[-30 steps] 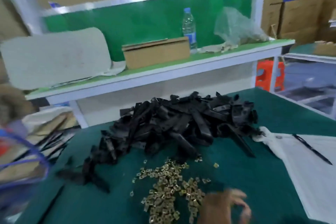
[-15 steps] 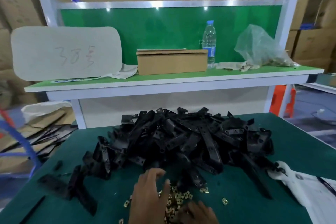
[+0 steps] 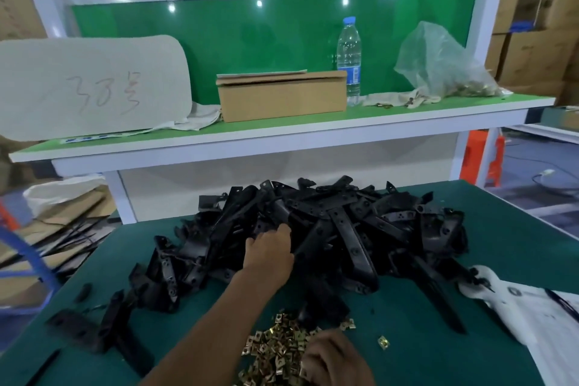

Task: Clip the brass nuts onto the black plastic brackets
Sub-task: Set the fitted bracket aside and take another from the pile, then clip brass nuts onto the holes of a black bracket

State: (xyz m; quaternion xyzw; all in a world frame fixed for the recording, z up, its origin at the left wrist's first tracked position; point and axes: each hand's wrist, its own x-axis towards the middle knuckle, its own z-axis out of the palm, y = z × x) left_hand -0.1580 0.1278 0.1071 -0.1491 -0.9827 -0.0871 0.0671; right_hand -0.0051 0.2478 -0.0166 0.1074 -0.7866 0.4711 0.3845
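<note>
A big heap of black plastic brackets (image 3: 338, 229) covers the middle of the green table (image 3: 445, 351). My left hand (image 3: 269, 249) reaches into the near side of the heap, its fingers curled onto a black bracket there. A small pile of brass nuts (image 3: 275, 351) lies at the front edge. My right hand (image 3: 336, 360) rests on that pile with its fingers bent down among the nuts; whether it holds one is hidden. One loose brass nut (image 3: 383, 342) lies to the right of the pile.
A few stray brackets (image 3: 106, 323) lie at the front left. White papers with a pen (image 3: 532, 313) sit at the right edge. The raised shelf behind carries a cardboard box (image 3: 282, 95), a water bottle (image 3: 348, 59) and a plastic bag (image 3: 438, 66).
My left hand has moved from the nut pile forward into the bracket heap. My right hand stays on the nuts. The view has tilted down slightly.
</note>
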